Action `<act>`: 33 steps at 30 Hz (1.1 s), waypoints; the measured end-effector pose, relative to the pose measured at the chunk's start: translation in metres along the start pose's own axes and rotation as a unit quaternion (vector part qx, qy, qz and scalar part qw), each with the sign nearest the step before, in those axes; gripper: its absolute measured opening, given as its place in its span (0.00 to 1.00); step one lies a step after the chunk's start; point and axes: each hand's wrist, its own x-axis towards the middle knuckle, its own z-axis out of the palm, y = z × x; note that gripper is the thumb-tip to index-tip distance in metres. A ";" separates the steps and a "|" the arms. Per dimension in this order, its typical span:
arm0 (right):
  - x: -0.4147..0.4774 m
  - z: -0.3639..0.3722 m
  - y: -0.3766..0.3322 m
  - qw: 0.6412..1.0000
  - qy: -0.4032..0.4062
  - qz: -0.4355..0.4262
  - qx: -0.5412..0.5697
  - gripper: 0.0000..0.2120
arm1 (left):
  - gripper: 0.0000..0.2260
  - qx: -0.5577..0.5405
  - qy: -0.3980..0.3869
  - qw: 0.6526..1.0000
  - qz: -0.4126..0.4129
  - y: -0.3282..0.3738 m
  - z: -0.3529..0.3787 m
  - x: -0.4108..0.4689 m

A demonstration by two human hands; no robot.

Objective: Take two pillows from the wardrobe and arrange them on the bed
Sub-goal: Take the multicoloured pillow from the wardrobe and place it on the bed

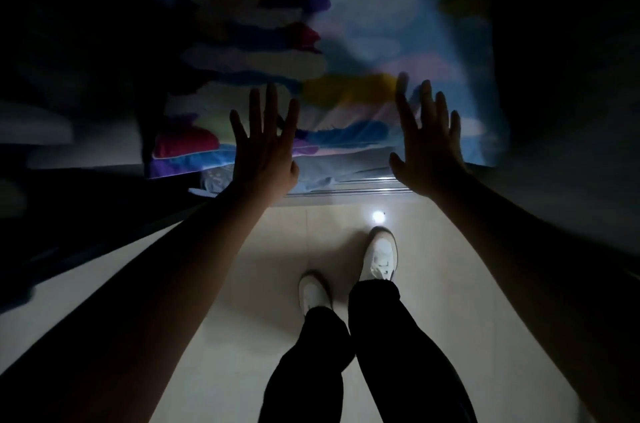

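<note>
Standing on a pale tiled floor (450, 284) in a dim room, facing a dark wardrobe (86, 58) with its inside mostly lost in shadow. Filling the upper middle of the view: a large pillow (363, 41) in a cover of blue, yellow, purple, pink and red patches, blurred, tilting upright above the wardrobe's lower edge. Lying low at the left, just beside it: a second pillow (187, 148) in the same bright pattern, partly hidden in the dark, resting on folded pale-blue cloth (322, 173). Running along the bottom of the opening: a metal sliding track (363, 188). Reaching forward with both bare arms. Spreading the left hand (265, 148) wide, fingers apart, palm toward the big pillow, gripping nothing; touching the fabric or not — impossible to tell. Spreading the right hand (427, 148) the same way, fingers splayed, empty, overlapping the pillow's lower right part. Showing below: black trousers (381, 353) and two white shoes (379, 256), the right foot ahead. Glinting on the tile near that toe: a small light reflection (378, 216).
</note>
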 end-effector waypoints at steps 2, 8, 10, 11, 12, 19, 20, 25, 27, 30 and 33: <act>0.025 0.034 0.007 0.999 0.011 -0.025 -0.042 0.56 | 0.53 0.007 -0.015 1.000 -0.005 0.000 0.036 0.021; 0.083 0.104 0.006 0.992 0.042 0.029 -0.119 0.45 | 0.50 -0.002 -0.031 0.998 -0.056 0.000 0.115 0.076; 0.094 0.117 0.000 0.988 0.063 0.048 -0.129 0.35 | 0.47 -0.005 -0.035 0.997 -0.067 0.001 0.129 0.088; 0.098 0.121 -0.003 0.987 0.068 0.056 -0.134 0.31 | 0.45 -0.007 -0.042 0.996 -0.075 0.002 0.132 0.093; 0.100 0.121 -0.005 0.986 0.067 0.060 -0.138 0.30 | 0.42 -0.010 -0.050 0.995 -0.082 0.003 0.132 0.095; 0.087 0.067 -0.019 0.990 0.007 0.051 -0.129 0.29 | 0.36 -0.027 -0.126 0.990 -0.051 -0.006 0.058 0.092; 0.080 0.050 -0.022 0.991 0.008 0.042 -0.127 0.28 | 0.33 -0.028 -0.107 0.993 -0.040 -0.008 0.038 0.084; 0.048 -0.046 -0.034 0.995 0.037 0.003 -0.087 0.25 | 0.21 -0.022 0.029 0.999 -0.022 -0.025 -0.071 0.058; 0.033 -0.083 -0.040 0.996 0.065 -0.001 -0.065 0.22 | 0.17 -0.018 0.044 0.999 -0.024 -0.031 -0.116 0.055; 0.002 -0.127 -0.045 0.997 0.073 -0.006 -0.040 0.19 | 0.15 -0.016 0.059 0.997 -0.041 -0.024 -0.181 0.041; -0.044 -0.152 -0.043 0.997 0.075 0.006 -0.017 0.17 | 0.18 0.013 0.055 0.998 -0.023 -0.007 -0.227 0.016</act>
